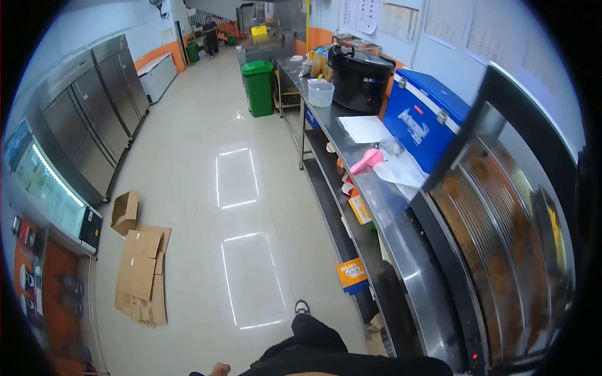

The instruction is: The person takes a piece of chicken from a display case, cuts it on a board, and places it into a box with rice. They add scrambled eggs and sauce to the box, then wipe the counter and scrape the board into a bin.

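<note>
Only a small part of my left hand (219, 368) shows, at the bottom edge beside my dark clothing; its fingers are mostly cut off and I cannot tell whether they are closed. It hangs over the tiled floor, with nothing visible near it. My right hand is out of view. One of my shoes (302, 307) points forward on the floor. To my right runs a steel counter (401, 241) with a glass-fronted display warmer (495, 250) holding browned food on racks. A pink scoop (369, 161), a white sheet (362, 130) and a blue cooler box (423, 116) are on the counter.
Flattened cardboard (141, 269) and an open carton (125, 212) lie on the left floor, near a lit fridge (53, 188) and steel cabinets (81, 119). A black cooker (359, 78) and plastic tub (320, 94) stand farther along the counter. Ahead are a green bin (258, 88) and a person (211, 37).
</note>
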A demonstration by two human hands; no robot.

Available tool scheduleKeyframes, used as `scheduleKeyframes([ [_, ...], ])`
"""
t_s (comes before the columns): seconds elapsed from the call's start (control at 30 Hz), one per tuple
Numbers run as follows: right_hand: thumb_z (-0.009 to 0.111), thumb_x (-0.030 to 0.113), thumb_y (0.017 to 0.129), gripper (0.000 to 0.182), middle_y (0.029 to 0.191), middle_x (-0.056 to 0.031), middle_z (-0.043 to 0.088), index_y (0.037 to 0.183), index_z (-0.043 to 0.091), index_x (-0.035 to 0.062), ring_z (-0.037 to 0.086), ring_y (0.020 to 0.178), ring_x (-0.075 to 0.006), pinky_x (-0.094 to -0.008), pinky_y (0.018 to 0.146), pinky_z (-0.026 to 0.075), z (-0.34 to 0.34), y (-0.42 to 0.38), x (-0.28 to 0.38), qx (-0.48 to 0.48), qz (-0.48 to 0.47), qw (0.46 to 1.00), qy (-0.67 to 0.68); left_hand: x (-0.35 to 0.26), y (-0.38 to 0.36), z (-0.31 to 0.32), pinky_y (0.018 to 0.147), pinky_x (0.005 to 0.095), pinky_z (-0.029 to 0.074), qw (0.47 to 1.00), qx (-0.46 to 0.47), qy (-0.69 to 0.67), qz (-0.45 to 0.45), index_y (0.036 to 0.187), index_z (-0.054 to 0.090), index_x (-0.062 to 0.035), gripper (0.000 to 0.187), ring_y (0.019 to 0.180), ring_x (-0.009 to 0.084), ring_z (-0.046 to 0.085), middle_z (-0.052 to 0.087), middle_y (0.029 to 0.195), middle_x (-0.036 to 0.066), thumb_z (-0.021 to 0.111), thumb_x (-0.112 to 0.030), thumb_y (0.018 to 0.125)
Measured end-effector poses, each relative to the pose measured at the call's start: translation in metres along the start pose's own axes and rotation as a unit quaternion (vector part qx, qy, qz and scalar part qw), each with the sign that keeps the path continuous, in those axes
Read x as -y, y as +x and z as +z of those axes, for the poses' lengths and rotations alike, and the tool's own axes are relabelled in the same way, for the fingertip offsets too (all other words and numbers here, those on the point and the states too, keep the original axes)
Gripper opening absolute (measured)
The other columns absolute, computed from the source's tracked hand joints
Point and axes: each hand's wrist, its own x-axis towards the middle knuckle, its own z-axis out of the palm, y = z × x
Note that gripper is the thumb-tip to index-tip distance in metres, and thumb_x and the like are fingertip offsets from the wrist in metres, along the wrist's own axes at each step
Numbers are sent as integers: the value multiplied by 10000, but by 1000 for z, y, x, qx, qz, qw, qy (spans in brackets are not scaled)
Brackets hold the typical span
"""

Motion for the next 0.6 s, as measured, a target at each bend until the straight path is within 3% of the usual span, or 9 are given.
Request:
scheduleKeyframes([
  [0.13,519,380,886,430,1242,-200,561,1170,597,67,527,1177,-337,-438,952,452,-155,50,107,-61,-64,990,-106,-10,12,-70,860,479,472,928,28,-354,-113,1135,591,13,529,1022,329,600,648,1070,176,560,-426,843],
  [0.2,538,372,874,415,1236,-197,566,1155,609,76,533,1174,-330,-436,937,466,-254,79,199,-134,-84,981,-113,-63,27,-133,875,491,450,824,46,-539,-169,1171,553,37,575,1052,337,571,639,1072,157,585,-437,846],
  [0.23,526,353,874,398,1200,-207,587,1150,616,80,547,1149,-350,-439,945,459,-299,133,236,-148,-72,986,-4,-93,69,-158,896,452,443,751,96,-605,-248,1190,544,30,556,1072,322,563,633,1091,153,573,-420,865],
  [0.27,515,333,874,383,1163,-216,608,1145,624,85,562,1124,-370,-441,953,451,-343,190,270,-166,-63,978,107,-139,78,-196,913,413,431,745,65,-650,-139,1200,544,16,530,1076,305,554,627,1099,147,547,-412,886],
  [0.3,499,312,881,365,1121,-205,634,1137,626,87,603,1058,-365,-431,901,478,-388,220,315,-268,-157,947,81,-153,94,-218,921,393,425,739,48,-666,-84,1205,544,9,518,1078,297,550,623,1103,144,534,-408,897],
  [0.33,490,337,883,392,1128,-204,631,1139,623,72,615,1026,-375,-428,860,495,-451,162,387,-263,-169,948,-66,-165,110,-240,930,373,419,729,33,-683,-29,1210,544,1,506,1080,289,546,620,1107,142,521,-404,907],
  [0.43,513,293,888,347,1045,-168,667,1112,629,55,654,929,-322,-404,808,518,-545,228,491,-350,-199,911,89,-165,160,-320,874,369,423,757,31,-652,-14,1130,560,-4,436,1011,274,551,621,1040,129,520,-372,899],
  [0.53,536,231,893,281,910,-97,664,1085,632,50,655,829,-214,-351,744,533,-632,288,574,-310,-344,862,206,-152,219,-407,818,365,427,802,28,-596,-28,1050,576,-9,372,943,260,556,622,974,117,520,-341,891],
  [0.6,549,185,894,207,819,-25,622,1032,632,54,612,739,-120,-310,650,518,-634,270,582,-134,-309,864,374,-148,251,-456,780,363,430,836,37,-548,-21,996,587,-13,333,897,250,559,622,930,109,520,-320,886],
])
